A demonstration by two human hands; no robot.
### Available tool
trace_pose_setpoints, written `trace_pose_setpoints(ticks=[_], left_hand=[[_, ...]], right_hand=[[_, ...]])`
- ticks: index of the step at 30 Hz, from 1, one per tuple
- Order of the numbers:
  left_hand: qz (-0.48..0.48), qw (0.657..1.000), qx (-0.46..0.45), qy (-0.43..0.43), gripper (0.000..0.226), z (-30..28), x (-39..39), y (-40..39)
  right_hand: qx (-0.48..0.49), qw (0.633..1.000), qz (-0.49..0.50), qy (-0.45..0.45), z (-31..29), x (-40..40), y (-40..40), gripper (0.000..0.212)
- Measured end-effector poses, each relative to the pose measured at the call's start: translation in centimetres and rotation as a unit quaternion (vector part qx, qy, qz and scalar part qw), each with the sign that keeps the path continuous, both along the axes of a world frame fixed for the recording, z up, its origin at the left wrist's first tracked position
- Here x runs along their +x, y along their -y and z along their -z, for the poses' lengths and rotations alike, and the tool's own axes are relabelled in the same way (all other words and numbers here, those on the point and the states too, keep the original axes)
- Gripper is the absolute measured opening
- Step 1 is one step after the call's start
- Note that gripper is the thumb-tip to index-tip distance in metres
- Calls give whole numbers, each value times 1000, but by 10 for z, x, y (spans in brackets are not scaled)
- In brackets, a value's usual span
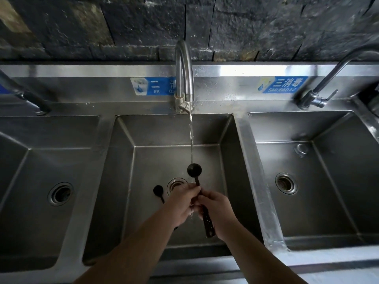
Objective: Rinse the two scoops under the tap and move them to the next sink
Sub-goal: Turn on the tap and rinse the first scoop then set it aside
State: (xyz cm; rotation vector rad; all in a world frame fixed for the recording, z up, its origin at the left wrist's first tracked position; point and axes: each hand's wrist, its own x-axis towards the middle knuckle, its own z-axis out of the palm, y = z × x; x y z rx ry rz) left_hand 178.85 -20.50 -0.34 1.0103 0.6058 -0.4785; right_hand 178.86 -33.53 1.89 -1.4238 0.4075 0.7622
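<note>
Head view: one scoop (194, 170) rinsed under the tap (184, 72), over the middle sink (123, 160).
Both hands, left hand (183, 203) and right hand (215, 210), close on its handle, bowl beyond the fingers in the stream; second scoop (159, 191) lies on the sink floor beside the drain (175, 184), just left of the hands.

Both bare forearms are reaching forward and converging toward the middle, the left one coming in from the lower left, the right one from the lower right. The left hand (182, 203) is curling its fingers inward, its fingertips pinching at the top, knuckles facing up. The right hand (215, 210) is sitting just beside it and touching it, its fingers closing in a fist-like grip, back of the hand facing up and outward. Both wrists are bending slightly downward.
</note>
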Motion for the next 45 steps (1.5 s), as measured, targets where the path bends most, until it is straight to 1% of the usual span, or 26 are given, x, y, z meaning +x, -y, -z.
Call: trace_pose_setpoints(ticks=[3, 8, 12, 16, 20, 23, 26, 27, 30, 32, 35, 38, 39, 40, 41, 43, 45], left_hand=[[7, 1000, -5, -10, 18, -1, -7, -4], [22, 1000, -13, -15, 17, -4, -17, -3], [47, 999, -16, -18, 15, -11, -18, 5], [62, 998, 7, -9, 16, -19, -13, 25], [88, 994, 57, 8, 15, -27, 2, 57], [99, 991, 84, 23, 16, -30, 19, 91], [116, 986, 114, 42, 10, -34, 42, 134], [124, 984, 122, 43, 12, -34, 50, 149], [143, 978, 147, 46, 11, -31, 76, 195], [163, 971, 169, 53, 8, -24, 94, 228], [185, 959, 202, 68, 16, -5, 121, 277], [213, 946, 233, 65, 11, 23, 141, 319], [221, 943, 240, 61, 15, 34, 147, 329], [232, 939, 249, 53, 20, 48, 154, 342], [245, 933, 260, 42, 19, 62, 160, 352], [274, 918, 286, 18, 7, 91, 168, 367], [302, 900, 314, 11, 6, 121, 171, 377]], right_hand=[[33, 999, 35, -24, -2, -5, -2, 15], [45, 995, 86, -28, -7, -16, -8, 17], [40, 992, 120, -16, -9, -23, 0, 27], [52, 988, 146, -7, -10, -26, 20, 25], [-23, 991, 124, 42, -14, -19, 53, 20], [-83, 988, 115, 57, -18, -5, 87, 15], [-112, 983, 106, 95, -22, 15, 130, 16], [-119, 981, 107, 108, -23, 24, 146, 19], [-117, 980, 122, 109, -20, 48, 194, 22], [-122, 980, 131, 88, -11, 65, 227, 19], [-129, 982, 133, 43, 9, 89, 276, 8], [-208, 973, 94, 45, 36, 111, 318, 7], [-234, 968, 80, 45, 45, 118, 328, 6], [-249, 965, 73, 31, 56, 125, 341, 5], [-248, 966, 67, 5, 69, 132, 351, 3], [-243, 967, 47, -61, 98, 145, 366, 11], [-244, 965, 17, -92, 126, 155, 375, 18]])
